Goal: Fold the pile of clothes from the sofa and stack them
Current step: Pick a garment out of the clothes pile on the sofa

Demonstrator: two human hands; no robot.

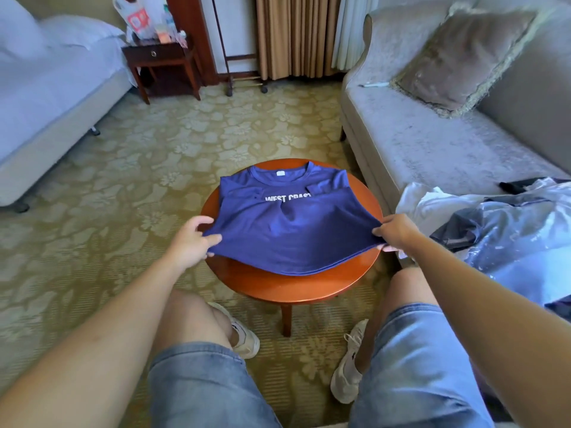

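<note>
Two near corners of the blue shirt (290, 230), spread on the round worktop (278, 287), are pinched by my left hand (191, 239) and right hand (395, 231); limp and light, I judge, so corners grip best.

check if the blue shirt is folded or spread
Half folded: blue shirt sides tucked in, left hand and right hand pinching its near edge up.

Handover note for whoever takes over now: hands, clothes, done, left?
Left hand pinches the blue T-shirt at its near left corner; right hand pinches the near right corner, hem lifted.
Shirt lies collar-away on the round table, sides apparently folded in.
Unfolded pile sits on the sofa, to the right.
Done: side folds. Left: fold hem to collar, then the pile; no stack visible.
</note>
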